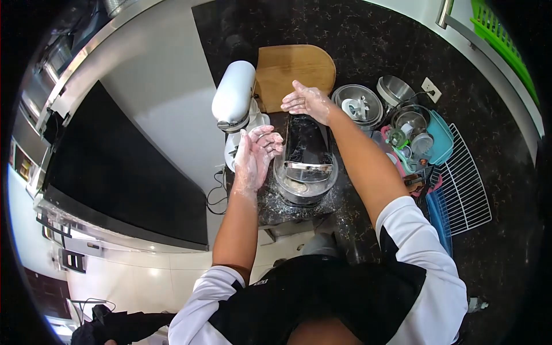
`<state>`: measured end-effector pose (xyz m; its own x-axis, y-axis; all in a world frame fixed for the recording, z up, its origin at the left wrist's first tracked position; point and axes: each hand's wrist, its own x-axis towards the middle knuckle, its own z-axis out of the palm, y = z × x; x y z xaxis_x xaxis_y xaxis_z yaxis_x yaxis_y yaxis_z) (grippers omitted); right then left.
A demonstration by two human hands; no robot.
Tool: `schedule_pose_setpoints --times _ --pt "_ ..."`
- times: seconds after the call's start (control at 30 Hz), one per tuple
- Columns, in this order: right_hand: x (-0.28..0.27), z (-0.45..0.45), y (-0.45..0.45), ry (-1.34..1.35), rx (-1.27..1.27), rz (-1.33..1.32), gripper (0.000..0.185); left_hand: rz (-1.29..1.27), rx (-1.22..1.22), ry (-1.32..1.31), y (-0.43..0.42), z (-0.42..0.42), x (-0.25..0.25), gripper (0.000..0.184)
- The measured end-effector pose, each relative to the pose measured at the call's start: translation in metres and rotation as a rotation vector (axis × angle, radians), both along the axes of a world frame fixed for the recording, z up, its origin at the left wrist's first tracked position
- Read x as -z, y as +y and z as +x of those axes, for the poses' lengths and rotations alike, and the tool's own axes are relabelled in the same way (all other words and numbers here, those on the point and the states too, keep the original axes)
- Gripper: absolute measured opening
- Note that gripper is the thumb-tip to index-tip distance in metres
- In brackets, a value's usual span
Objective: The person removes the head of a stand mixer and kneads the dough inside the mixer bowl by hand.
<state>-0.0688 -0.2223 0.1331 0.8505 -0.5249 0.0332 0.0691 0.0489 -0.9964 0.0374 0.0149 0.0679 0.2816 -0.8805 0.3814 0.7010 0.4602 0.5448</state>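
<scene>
Both of my hands are dusted with white flour and hold nothing. My left hand [257, 154] is raised beside the white stand mixer [236, 95], palm turned inward and fingers stretched. My right hand [310, 103] hovers farther back, near the front edge of a wooden board [296, 69], with its fingers extended. Between and below the hands stands a glossy black appliance [309, 141] with a chrome edge; its exact kind I cannot make out. Close to my body, a clear bowl [326, 183] sits at that appliance, with a pale doughy lump [295, 185] in it.
Flour is scattered over the dark speckled counter [276, 210]. To the right are a lidded pot [357, 103], a steel pot [395, 89], a teal container [440, 138] among several small dishes, and a white wire rack [466, 184]. A cable [215, 195] hangs at the left edge.
</scene>
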Motion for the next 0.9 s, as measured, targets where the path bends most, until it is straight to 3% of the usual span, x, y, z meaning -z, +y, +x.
schedule_pose_setpoints --times 0.07,0.43,0.67,0.73,0.83,0.9 --pt "0.001 0.007 0.001 0.099 -0.057 -0.021 0.060 -0.010 -0.002 -0.015 0.003 0.001 -0.002 0.061" --pt "0.013 -0.039 0.079 0.103 -0.276 -0.082 0.045 0.004 -0.032 0.017 0.007 -0.003 0.004 0.060" --pt "0.028 -0.089 0.113 -0.029 -0.394 -0.219 0.039 -0.021 -0.058 -0.024 0.010 -0.007 0.007 0.057" --pt "0.033 -0.113 0.115 -0.258 -0.453 0.116 0.036 0.028 -0.127 -0.060 0.011 -0.011 0.006 0.054" --pt "0.064 -0.143 0.081 -0.452 -0.292 0.093 0.036 0.074 -0.164 -0.197 0.011 -0.016 0.005 0.046" --pt "0.100 -0.152 0.045 -0.681 0.139 0.332 0.028 0.139 -0.187 -0.342 0.013 -0.021 0.006 0.038"
